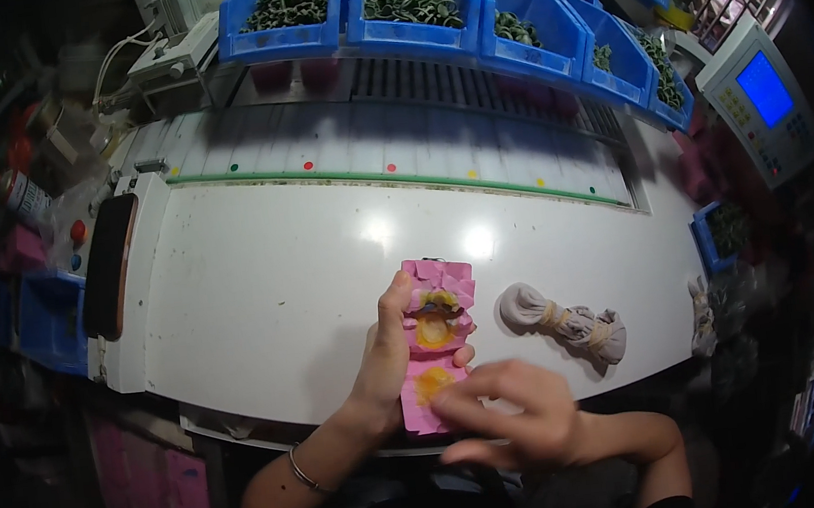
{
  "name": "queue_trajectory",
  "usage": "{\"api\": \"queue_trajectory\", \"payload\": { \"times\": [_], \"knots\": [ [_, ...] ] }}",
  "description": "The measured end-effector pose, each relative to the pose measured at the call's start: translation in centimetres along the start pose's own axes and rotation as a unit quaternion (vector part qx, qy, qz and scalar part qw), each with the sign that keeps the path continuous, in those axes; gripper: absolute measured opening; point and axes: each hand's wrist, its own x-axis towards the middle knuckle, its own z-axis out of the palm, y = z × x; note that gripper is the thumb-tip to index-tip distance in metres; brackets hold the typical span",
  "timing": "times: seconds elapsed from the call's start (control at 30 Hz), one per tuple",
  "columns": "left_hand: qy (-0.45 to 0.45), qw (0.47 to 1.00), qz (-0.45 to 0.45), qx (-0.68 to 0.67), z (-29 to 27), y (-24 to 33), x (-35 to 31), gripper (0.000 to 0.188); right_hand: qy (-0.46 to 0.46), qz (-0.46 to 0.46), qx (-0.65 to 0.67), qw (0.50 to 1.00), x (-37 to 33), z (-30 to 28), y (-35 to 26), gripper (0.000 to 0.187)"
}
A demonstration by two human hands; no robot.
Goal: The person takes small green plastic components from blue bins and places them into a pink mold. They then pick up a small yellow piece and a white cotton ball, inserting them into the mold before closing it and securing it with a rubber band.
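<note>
My left hand is wrapped round the side of a long pink piece with crumpled, torn-looking folds at its upper end. Yellow-orange patches mark its middle and lower part, and a pale round spot sits in the middle one. What the piece is, I cannot make out. Over its lower end hovers my right hand, slightly blurred, index fingertip at or just above the lower orange patch. Thumb and fingers there are apart, with nothing visible between them. A grey cloth bundle tied with tan bands lies on the white table to the right.
Blue bins of small green curled pieces line the back above a slatted white tray with a green front strip. A dark pad edges the table's left. At right stands a device with a lit blue screen.
</note>
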Motion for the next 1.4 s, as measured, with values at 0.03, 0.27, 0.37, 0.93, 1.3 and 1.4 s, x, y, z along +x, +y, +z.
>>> {"api": "queue_trajectory", "payload": {
  "times": [0.03, 0.27, 0.37, 0.93, 1.3, 1.4],
  "knots": [
    [-0.002, 1.000, -0.005, 0.009, -0.3, 0.3, -0.2, 0.061, 0.041, 0.058, 0.008, 0.997, 0.7, -0.7, 0.5, 0.046],
    [-0.091, 0.988, 0.051, 0.114, 1.6, -0.2, -1.5, 0.062, 0.049, 0.317, 0.240, 0.916, 1.7, 0.0, 4.9, 0.030],
    [-0.133, 0.974, 0.090, 0.160, 1.6, -0.6, -2.6, 0.064, -0.054, 0.420, 0.482, 0.767, 1.1, 0.7, 5.5, 0.044],
    [0.018, 0.999, 0.022, 0.042, 0.1, -1.0, 0.3, 0.035, 0.019, 0.116, -0.149, 0.982, -1.2, -1.7, 4.3, 0.062],
    [0.014, 0.996, 0.018, 0.085, -0.1, -1.3, 0.2, 0.047, -0.025, 0.052, -0.149, 0.987, -0.8, -0.6, 5.0, 0.055],
    [0.029, 0.993, 0.037, 0.105, -0.2, -1.5, 0.7, 0.046, -0.036, 0.057, -0.202, 0.977, -0.5, 0.2, 4.0, 0.051]
  ]
}}
